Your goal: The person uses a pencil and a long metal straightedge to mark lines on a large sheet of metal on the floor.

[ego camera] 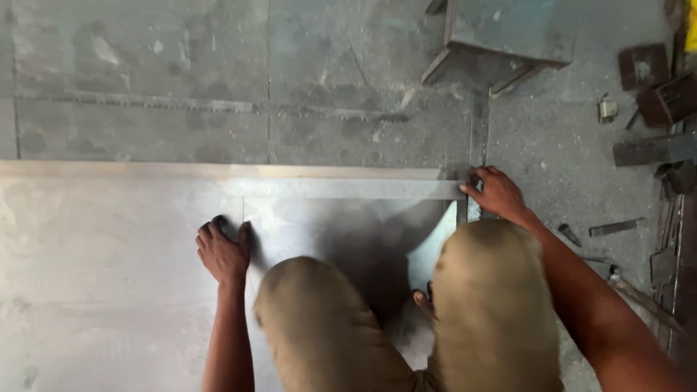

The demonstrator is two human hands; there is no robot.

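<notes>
Concrete workshop floor (145, 87), grey and stained, is carrying a large metal sheet (94, 254) that is lying flat across the lower left, far edge running straight left to right. Person is squatting on the sheet, knees in tan trousers (479, 290) filling the bottom centre. Left hand (223, 250) is pressing palm-down on the sheet, fingers curled, nothing gripped. Right hand (495, 192) is pinching the end of a flat metal strip (348, 190) at the sheet's far right corner; the strip is lying along the sheet just inside its far edge. A fainter rectangular outline is showing on the sheet below the strip. Off the sheet, a steel frame stand (501, 43) is sitting at the floor's far edge, and scrap metal offcuts (653, 101) are lying along the right edge
</notes>
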